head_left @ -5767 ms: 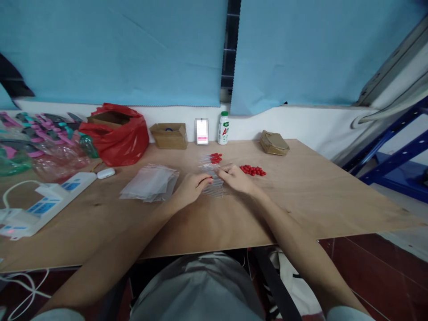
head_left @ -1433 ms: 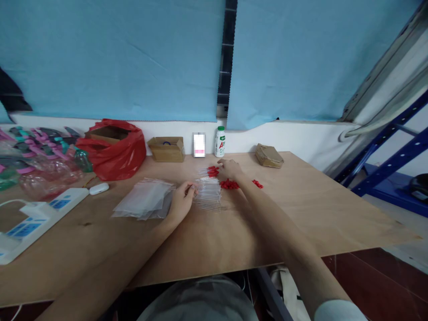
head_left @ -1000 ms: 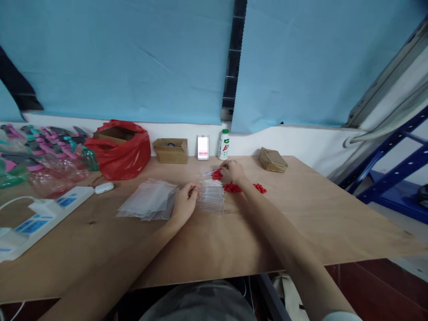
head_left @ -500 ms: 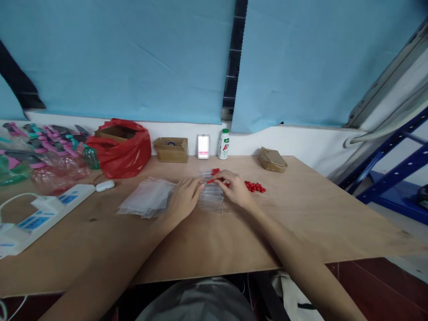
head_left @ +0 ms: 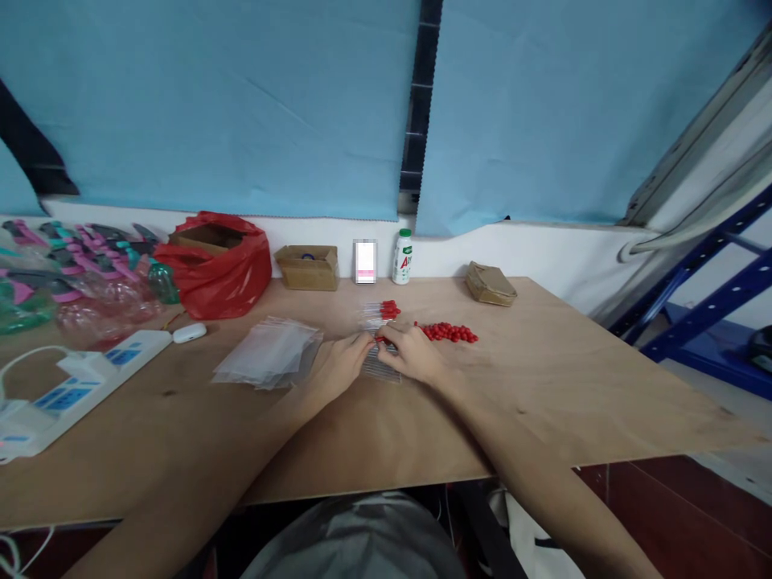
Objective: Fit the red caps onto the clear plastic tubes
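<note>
My left hand point(head_left: 342, 363) and my right hand point(head_left: 415, 352) meet over a row of thin clear tubes point(head_left: 383, 373). Between their fingertips a small red cap point(head_left: 379, 340) shows, pinched by my right thumb and fingers. The fingers of my left hand are closed at the cap's left side; whatever they grip is mostly hidden. Just beyond the hands lie several tubes with red caps on their right ends point(head_left: 390, 309). Loose red caps point(head_left: 453, 332) form a pile to the right of my right hand. Clear flat plastic bags point(head_left: 262, 355) are stacked left of my left hand.
Along the wall stand a red plastic bag point(head_left: 232, 277), an open cardboard box point(head_left: 309, 269), a phone point(head_left: 365, 264), a white bottle point(head_left: 402, 259) and a closed carton point(head_left: 490, 284). A power strip point(head_left: 129, 350) and spray bottles point(head_left: 90, 273) occupy the left side.
Both hands have come slightly nearer to me, down along the row of tubes. The red cap at the fingertips is now more covered, and more of the loose cap pile shows.
</note>
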{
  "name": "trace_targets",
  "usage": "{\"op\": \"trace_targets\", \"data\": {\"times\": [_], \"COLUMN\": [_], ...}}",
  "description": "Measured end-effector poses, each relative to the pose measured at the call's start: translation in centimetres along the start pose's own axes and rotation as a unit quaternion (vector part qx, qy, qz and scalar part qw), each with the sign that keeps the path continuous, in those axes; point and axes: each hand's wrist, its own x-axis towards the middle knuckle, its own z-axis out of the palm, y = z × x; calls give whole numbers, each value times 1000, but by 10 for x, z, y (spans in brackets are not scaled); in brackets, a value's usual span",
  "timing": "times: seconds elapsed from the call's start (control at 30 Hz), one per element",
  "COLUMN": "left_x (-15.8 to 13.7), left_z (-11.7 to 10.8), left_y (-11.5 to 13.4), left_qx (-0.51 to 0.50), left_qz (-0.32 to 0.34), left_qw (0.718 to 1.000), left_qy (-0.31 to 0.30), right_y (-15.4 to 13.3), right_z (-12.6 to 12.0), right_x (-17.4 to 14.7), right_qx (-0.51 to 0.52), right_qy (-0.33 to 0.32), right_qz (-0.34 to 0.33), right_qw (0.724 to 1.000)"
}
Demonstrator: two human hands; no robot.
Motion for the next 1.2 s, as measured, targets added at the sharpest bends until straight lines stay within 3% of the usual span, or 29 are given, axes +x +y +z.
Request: {"op": "trace_targets", "data": {"times": [0.53,0.73,1.0,1.2], "left_x": [7,7,7,5], "left_z": [-9,-7,-2,-5], "left_y": [-2,-14,-14,-8], "left_qx": [-26,-21,-11,3], "left_qz": [28,42,-6,28], "left_qw": [999,999,999,1000], "left_qy": [-26,-19,45,11], "right_y": [-10,-4,1,-3], "right_z": [-1,-1,-1,0], "right_x": [0,-3,-4,-4], "right_qx": [10,27,59,50], "right_qy": [17,22,13,14], "right_qz": [-8,-32,60,36], "right_qw": [1000,999,996,998]}}
